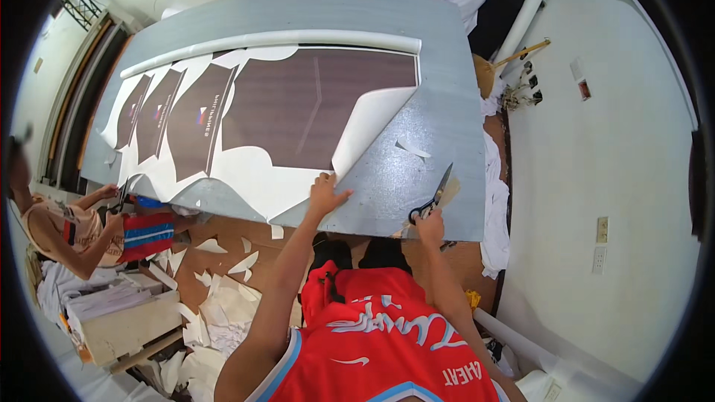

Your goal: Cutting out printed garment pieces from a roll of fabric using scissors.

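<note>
A wide white paper sheet (283,190) printed with dark brown garment-shaped panels (275,104) lies across the blue-grey table (372,201). Its right side is curled over, showing a white underside (369,123). My left hand (328,195) rests at the sheet's near right corner, thumb spread out and fingertips touching the paper. In my right hand (429,225), near the front edge of the table, is a pair of black-handled scissors (441,187), blades pointing away from me. A beige piece (450,190) lies beside the blades, and a thin white scrap (412,150) sits farther back.
At the left, another person (78,231) holds scissors (123,197) at the table's edge. The sheet's far edge is a long roll (275,39). Paper offcuts (231,305) litter the floor (231,234). White fabric (493,208) lies between table and right wall (596,164).
</note>
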`<act>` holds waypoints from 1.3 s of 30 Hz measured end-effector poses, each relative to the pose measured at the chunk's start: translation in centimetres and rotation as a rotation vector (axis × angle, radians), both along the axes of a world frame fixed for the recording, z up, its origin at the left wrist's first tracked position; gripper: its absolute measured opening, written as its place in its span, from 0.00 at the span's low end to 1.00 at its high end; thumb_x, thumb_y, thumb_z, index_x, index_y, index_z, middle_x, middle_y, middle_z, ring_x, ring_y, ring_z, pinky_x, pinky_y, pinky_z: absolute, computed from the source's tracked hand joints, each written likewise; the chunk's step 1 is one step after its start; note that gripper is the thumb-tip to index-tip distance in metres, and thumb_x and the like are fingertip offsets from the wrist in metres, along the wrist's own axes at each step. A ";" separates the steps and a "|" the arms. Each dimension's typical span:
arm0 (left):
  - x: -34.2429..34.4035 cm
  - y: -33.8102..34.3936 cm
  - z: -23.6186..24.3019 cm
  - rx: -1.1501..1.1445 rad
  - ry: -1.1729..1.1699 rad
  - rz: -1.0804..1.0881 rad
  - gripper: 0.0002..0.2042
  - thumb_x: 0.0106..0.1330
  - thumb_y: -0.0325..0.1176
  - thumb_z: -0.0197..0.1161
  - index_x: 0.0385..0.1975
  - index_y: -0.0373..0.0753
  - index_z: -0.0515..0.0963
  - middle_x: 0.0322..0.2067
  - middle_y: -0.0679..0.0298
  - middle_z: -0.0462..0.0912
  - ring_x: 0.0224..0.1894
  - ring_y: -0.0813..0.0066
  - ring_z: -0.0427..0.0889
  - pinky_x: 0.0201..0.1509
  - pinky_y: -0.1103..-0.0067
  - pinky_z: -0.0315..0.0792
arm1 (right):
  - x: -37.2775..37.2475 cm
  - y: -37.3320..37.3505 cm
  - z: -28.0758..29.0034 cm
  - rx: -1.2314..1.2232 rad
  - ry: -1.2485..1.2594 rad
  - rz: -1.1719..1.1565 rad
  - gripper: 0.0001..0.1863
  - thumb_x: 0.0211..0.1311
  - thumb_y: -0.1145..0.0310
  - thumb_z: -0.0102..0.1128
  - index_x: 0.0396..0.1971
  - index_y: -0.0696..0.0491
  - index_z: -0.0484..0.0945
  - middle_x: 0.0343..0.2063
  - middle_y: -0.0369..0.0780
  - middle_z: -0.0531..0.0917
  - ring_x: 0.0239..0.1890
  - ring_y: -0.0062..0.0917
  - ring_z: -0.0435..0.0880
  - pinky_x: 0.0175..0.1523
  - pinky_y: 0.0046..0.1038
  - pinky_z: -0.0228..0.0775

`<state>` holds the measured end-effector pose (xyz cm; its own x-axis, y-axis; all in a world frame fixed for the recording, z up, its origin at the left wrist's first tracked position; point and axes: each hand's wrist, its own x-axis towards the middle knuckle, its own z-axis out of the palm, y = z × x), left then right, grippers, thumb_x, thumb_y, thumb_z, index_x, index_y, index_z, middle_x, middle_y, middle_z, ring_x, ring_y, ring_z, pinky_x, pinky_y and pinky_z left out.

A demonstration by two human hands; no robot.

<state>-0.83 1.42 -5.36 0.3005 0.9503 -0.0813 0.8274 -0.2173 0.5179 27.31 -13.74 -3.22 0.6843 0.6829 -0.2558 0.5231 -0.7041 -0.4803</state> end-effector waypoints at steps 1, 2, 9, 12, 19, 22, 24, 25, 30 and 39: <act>0.5 0.3 -0.9 -0.009 -0.072 0.035 0.36 0.53 0.60 0.68 0.55 0.39 0.73 0.49 0.50 0.74 0.54 0.51 0.73 0.54 0.58 0.69 | 0.4 1.0 0.6 -0.071 -0.011 0.002 0.29 0.46 0.59 0.72 0.44 0.63 0.74 0.38 0.55 0.82 0.43 0.50 0.82 0.48 0.43 0.73; 1.7 0.7 -0.7 -0.003 -0.085 0.030 0.36 0.53 0.60 0.68 0.55 0.39 0.73 0.49 0.50 0.74 0.54 0.51 0.73 0.54 0.58 0.69 | 1.5 0.6 -0.1 -0.065 -0.023 -0.004 0.29 0.46 0.59 0.72 0.44 0.63 0.74 0.38 0.55 0.82 0.43 0.50 0.82 0.48 0.43 0.73; 8.5 2.6 1.4 -0.056 -0.335 -0.212 0.31 0.58 0.58 0.64 0.58 0.47 0.76 0.53 0.53 0.77 0.56 0.50 0.74 0.58 0.60 0.69 | 3.1 -6.9 -4.8 0.126 0.169 -0.142 0.18 0.45 0.67 0.71 0.34 0.62 0.80 0.26 0.46 0.85 0.28 0.34 0.84 0.35 0.33 0.74; 11.4 2.9 1.1 -0.257 -0.339 -0.284 0.27 0.63 0.59 0.57 0.53 0.46 0.79 0.50 0.52 0.79 0.54 0.48 0.76 0.56 0.60 0.70 | 6.1 -8.8 -4.6 0.193 0.448 -0.053 0.12 0.51 0.70 0.70 0.34 0.60 0.80 0.22 0.37 0.82 0.25 0.21 0.80 0.29 0.26 0.69; 18.2 -2.5 -0.9 -0.358 -0.248 0.959 0.36 0.44 0.45 0.81 0.46 0.27 0.71 0.44 0.43 0.77 0.45 0.44 0.81 0.48 0.58 0.77 | 13.8 -6.6 1.4 -0.067 0.660 0.296 0.11 0.63 0.63 0.66 0.30 0.53 0.76 0.22 0.28 0.73 0.23 0.12 0.68 0.28 0.19 0.58; 24.0 -5.4 2.1 -0.501 -0.205 1.243 0.39 0.44 0.40 0.81 0.52 0.32 0.64 0.51 0.45 0.68 0.49 0.45 0.76 0.53 0.60 0.75 | 19.8 -5.1 1.8 -0.197 0.854 0.397 0.12 0.66 0.60 0.62 0.30 0.51 0.73 0.21 0.27 0.70 0.24 0.12 0.68 0.30 0.18 0.58; 26.4 -6.8 3.3 -0.600 -0.302 1.360 0.41 0.43 0.40 0.81 0.53 0.34 0.62 0.52 0.45 0.65 0.51 0.44 0.73 0.55 0.61 0.73 | 23.4 -3.2 1.7 -0.249 0.991 0.447 0.13 0.67 0.58 0.61 0.31 0.51 0.72 0.21 0.27 0.68 0.25 0.12 0.68 0.30 0.18 0.59; 27.2 -7.4 3.6 -0.673 -0.410 1.451 0.42 0.43 0.40 0.82 0.54 0.36 0.60 0.53 0.46 0.62 0.53 0.44 0.71 0.58 0.61 0.71 | 24.9 -1.9 1.6 -0.313 1.008 0.524 0.13 0.68 0.58 0.60 0.32 0.50 0.71 0.21 0.27 0.68 0.25 0.13 0.68 0.30 0.19 0.59; 30.0 -9.4 2.2 -0.481 -0.461 1.665 0.40 0.44 0.39 0.81 0.55 0.36 0.62 0.52 0.47 0.67 0.56 0.47 0.68 0.63 0.61 0.64 | 28.7 5.8 2.1 -0.526 1.153 0.854 0.10 0.66 0.61 0.60 0.33 0.49 0.71 0.22 0.27 0.68 0.25 0.12 0.66 0.31 0.18 0.58; 29.1 -9.9 1.1 0.112 0.060 0.642 0.34 0.61 0.38 0.64 0.68 0.43 0.61 0.69 0.57 0.60 0.72 0.56 0.55 0.74 0.59 0.49 | 27.1 13.9 0.2 -0.718 0.960 1.067 0.16 0.57 0.62 0.71 0.27 0.49 0.70 0.24 0.25 0.67 0.28 0.12 0.63 0.33 0.17 0.55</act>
